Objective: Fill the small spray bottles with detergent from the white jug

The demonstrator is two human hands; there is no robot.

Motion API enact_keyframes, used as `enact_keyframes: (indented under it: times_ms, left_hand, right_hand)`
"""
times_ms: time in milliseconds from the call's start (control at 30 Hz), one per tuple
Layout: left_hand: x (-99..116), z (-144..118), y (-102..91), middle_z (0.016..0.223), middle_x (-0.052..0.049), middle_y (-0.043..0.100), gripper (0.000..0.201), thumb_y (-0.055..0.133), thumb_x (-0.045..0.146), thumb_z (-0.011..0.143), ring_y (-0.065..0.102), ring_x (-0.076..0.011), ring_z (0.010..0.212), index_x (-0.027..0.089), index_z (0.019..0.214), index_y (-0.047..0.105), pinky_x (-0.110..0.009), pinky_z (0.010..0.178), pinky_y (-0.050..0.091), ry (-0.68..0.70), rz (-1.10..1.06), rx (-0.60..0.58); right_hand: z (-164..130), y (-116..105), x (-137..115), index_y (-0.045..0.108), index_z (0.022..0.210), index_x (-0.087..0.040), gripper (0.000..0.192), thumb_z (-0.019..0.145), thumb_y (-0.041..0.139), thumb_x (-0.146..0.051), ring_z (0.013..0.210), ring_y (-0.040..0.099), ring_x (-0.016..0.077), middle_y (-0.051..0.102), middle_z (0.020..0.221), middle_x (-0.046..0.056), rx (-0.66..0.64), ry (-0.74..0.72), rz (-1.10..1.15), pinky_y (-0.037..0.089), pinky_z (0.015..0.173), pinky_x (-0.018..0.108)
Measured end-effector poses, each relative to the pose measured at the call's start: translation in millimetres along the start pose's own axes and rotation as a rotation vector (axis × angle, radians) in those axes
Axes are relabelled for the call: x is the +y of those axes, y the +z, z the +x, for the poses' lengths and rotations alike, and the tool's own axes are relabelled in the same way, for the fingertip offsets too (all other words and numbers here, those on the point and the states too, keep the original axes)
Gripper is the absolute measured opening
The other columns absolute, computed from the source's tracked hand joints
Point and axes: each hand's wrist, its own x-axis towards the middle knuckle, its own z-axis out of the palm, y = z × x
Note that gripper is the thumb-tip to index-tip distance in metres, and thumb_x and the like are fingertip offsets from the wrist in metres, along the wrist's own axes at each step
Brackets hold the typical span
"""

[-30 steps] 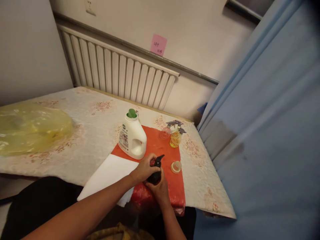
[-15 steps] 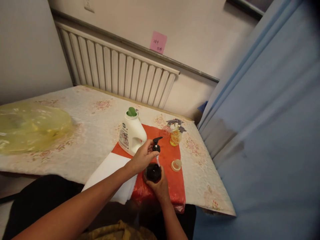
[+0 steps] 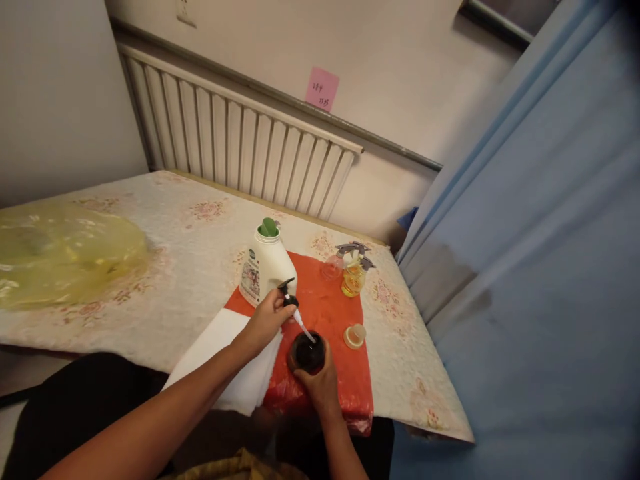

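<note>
On red cloth: dark bottle in right hand (uncapped), left hand w/ pump.

Jug behind dark bottle; small cap right

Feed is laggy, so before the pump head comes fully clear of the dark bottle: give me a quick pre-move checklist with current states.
1. Right hand grips the dark round bottle: ok.
2. Left hand holds the black pump head: ok.
3. White dip tube out of the bottle mouth: not ok, tip at the opening.
4. Bottle stands on the red cloth: ok.
5. Tube dripping: cannot tell.
6. White detergent jug apart from the left hand: cannot tell.
</note>
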Motion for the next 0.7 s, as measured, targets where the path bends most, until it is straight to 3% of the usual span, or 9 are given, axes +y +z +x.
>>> enact_keyframes:
  times_ms: [167,367,500,700]
  left_hand:
    - [-15,-6,-44.7,0.098,-0.004,0.069,0.046,0.080,0.044,0.076,0.069,-0.0196,0.090,0.018,0.108,0.059,-0.035,0.083,0.055,-0.141,-0.266,-0.013]
    - [-46,-5,-98.1,0.102,-0.003,0.070,0.044,0.084,0.033,0.077,0.066,-0.0129,0.083,0.020,0.114,0.066,-0.024,0.073,0.052,-0.248,-0.469,-0.064]
    - [-62,4,-122.1,0.097,-0.002,0.068,0.048,0.090,0.031,0.069,0.064,-0.0110,0.076,0.020,0.110,0.069,-0.024,0.072,0.052,-0.293,-0.569,-0.117]
    - [-88,19,-146.1,0.088,-0.002,0.064,0.042,0.090,0.032,0.069,0.061,-0.0128,0.074,0.019,0.104,0.070,-0.028,0.071,0.052,-0.337,-0.539,-0.221]
  right_hand:
    - [0,1,-10,0.063,0.121,-0.019,0.069,0.054,0.080,-0.021,0.112,0.069,0.0331,0.074,0.118,0.010,0.024,-0.018,-0.024,0.056,0.098,0.044]
    - [-1,4,-13,0.063,0.125,-0.011,0.077,0.052,0.080,-0.027,0.116,0.067,0.0349,0.073,0.121,0.015,0.073,0.108,-0.080,0.054,0.102,0.042]
    - [2,3,3,0.065,0.125,-0.012,0.077,0.050,0.077,-0.024,0.119,0.065,0.0362,0.072,0.124,0.016,0.135,0.152,-0.066,0.053,0.103,0.043]
    - [6,-6,26,0.062,0.129,-0.009,0.083,0.051,0.079,-0.032,0.118,0.066,0.0391,0.070,0.125,0.019,0.129,0.152,-0.071,0.053,0.102,0.046]
